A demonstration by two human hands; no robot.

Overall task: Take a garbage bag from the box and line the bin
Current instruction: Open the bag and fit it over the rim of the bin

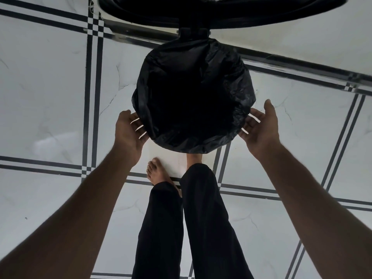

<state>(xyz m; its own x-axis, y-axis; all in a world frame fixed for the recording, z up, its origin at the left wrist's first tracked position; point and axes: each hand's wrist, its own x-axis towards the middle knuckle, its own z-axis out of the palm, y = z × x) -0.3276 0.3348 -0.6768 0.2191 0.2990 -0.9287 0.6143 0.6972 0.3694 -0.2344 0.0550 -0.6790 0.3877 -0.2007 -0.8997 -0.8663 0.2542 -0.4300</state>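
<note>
A black garbage bag (193, 97) sits in the round bin, its edge folded out over the rim all around, so the bin's walls are hidden. The bin's black lid (221, 11) stands raised at the top of the view, on a hinge (193, 33). My left hand (128, 129) is at the bag's left edge, fingers straight and spread, their tips tucked under the overhanging plastic. My right hand (259, 127) mirrors it at the right edge, thumb up, fingers reaching under the fold. The box of bags is out of view.
White tiled floor (50, 97) with dark double lines lies all round. My legs in black trousers (181, 228) stand just before the bin. My left bare foot (157, 172) is on the floor; the other foot (194, 158) goes under the bin's front.
</note>
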